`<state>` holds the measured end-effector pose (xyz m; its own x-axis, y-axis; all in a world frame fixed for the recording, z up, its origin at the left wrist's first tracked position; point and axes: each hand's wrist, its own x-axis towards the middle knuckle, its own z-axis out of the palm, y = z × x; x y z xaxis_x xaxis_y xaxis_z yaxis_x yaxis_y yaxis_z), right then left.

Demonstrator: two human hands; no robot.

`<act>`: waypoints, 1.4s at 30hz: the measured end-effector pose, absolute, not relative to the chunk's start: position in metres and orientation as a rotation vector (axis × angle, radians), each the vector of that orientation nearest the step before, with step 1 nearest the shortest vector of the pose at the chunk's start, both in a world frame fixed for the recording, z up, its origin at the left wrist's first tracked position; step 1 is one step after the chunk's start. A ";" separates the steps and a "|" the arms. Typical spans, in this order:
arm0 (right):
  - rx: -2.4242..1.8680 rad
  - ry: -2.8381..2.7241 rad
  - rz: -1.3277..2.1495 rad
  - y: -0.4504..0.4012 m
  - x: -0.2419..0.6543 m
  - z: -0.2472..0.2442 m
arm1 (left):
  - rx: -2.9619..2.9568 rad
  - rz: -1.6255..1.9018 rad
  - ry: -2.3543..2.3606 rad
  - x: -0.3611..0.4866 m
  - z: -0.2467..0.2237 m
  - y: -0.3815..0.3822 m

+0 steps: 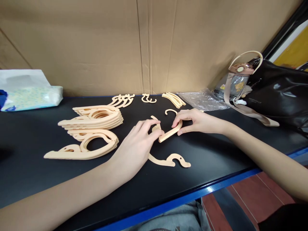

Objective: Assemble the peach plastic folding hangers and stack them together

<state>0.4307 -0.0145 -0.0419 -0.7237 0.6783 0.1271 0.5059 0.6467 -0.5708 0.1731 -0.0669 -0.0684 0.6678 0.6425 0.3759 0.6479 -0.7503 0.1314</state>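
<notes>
My left hand (138,144) is closed on a cream plastic hanger part near the middle of the black table. Pinched in my right hand (192,122) is a cream hanger arm (168,134), whose lower end reaches toward my left fingertips. A thin cream hook (170,111) shows just beyond my right fingers. Below the hands, a curved hanger arm with a hooked end (174,160) lies on the table, its left end hidden by my left hand. To the left stand two stacks of folded cream hangers, one farther back (96,118) and one nearer (84,154).
Along the table's back lie curved arms (122,100), small hooks (148,98), straight strips (173,99) and a clear plastic bag (204,100). A tissue pack (33,96) is back left. A strapped bottle (237,81) and black bag (279,93) stand right. Cardboard (101,45) rises behind.
</notes>
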 end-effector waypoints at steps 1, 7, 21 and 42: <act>-0.961 -2.519 0.744 -0.013 0.432 -0.043 | -2.869 -0.656 -1.173 0.173 -0.069 -0.066; -0.997 -2.422 0.794 -0.007 0.435 -0.045 | -2.962 -0.736 -1.340 0.173 -0.065 -0.066; -1.074 -2.392 0.831 -0.008 0.436 -0.044 | -2.998 -0.692 -1.387 0.177 -0.063 -0.069; -1.112 -2.365 0.774 -0.013 0.428 -0.047 | -2.670 -0.606 -1.335 0.173 -0.067 -0.065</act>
